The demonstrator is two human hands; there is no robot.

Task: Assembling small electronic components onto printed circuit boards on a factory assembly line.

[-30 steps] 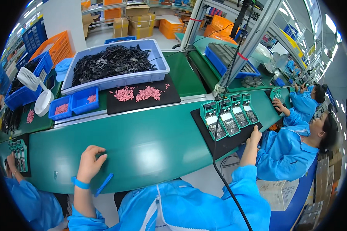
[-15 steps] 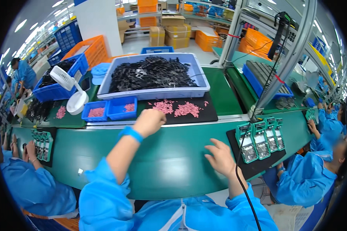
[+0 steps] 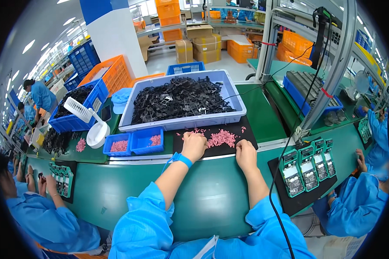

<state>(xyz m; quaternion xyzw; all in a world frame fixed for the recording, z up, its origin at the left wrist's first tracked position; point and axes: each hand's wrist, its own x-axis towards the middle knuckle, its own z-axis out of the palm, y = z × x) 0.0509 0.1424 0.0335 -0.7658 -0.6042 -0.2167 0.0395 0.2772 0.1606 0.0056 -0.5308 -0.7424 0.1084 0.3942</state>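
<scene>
Small pink pieces [image 3: 221, 138] lie in loose heaps on a black mat [image 3: 251, 129] in front of the large bin. My left hand [image 3: 194, 146], a blue band at its wrist, reaches down over the left heap. Its fingers are bent together at the pieces, and the fingertips are hidden. To its right, at the front edge of the mat, my right hand [image 3: 246, 154] is closed with fingers pressed together; anything in it is too small to make out. Two small blue trays [image 3: 147, 150] left of my left hand hold more pink pieces.
A large pale bin [image 3: 181, 125] of black plastic parts stands behind the mat. A white fan [image 3: 98, 134] is at left. Green-framed units [image 3: 309, 168] lie on another mat at right, with a black cable [image 3: 273, 190] hanging before them. Co-workers sit on both sides.
My left hand has moved right to the middle of the pink pieces. My right hand has gone from open above the table to closed at the mat's edge. The view has shifted.
</scene>
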